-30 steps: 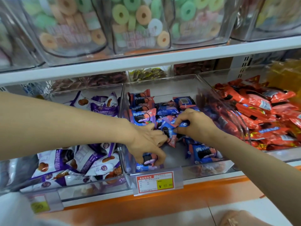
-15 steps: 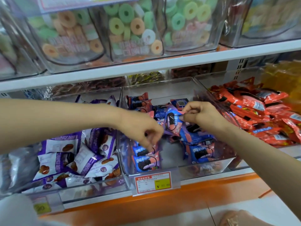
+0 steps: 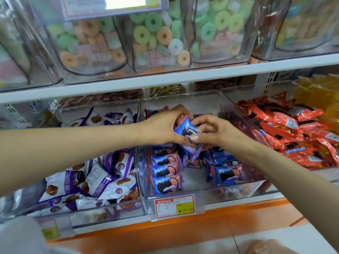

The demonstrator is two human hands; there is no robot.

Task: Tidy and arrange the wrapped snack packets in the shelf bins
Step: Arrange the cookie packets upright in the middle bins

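At the near edge, a price label (image 3: 174,206) clips to the front wall of the clear middle bin (image 3: 229,193). Inside, a row of blue packets (image 3: 165,173) stands along the left wall; others lie loose to the right. Above these, the left hand (image 3: 161,127) and right hand (image 3: 214,131) meet on one blue snack packet (image 3: 187,130), held clear of the pile: left fingers curl round its far-left edge, right thumb and fingers pinch its near-right edge. Likely risk: a careless set-down topples the standing row, or the slick wrapper slips from the pinch. The left forearm crosses the purple packets (image 3: 102,178); red packets (image 3: 293,129) crowd the right bin. The white shelf (image 3: 183,76) beyond limits lifting room under the ring sweets (image 3: 152,33).
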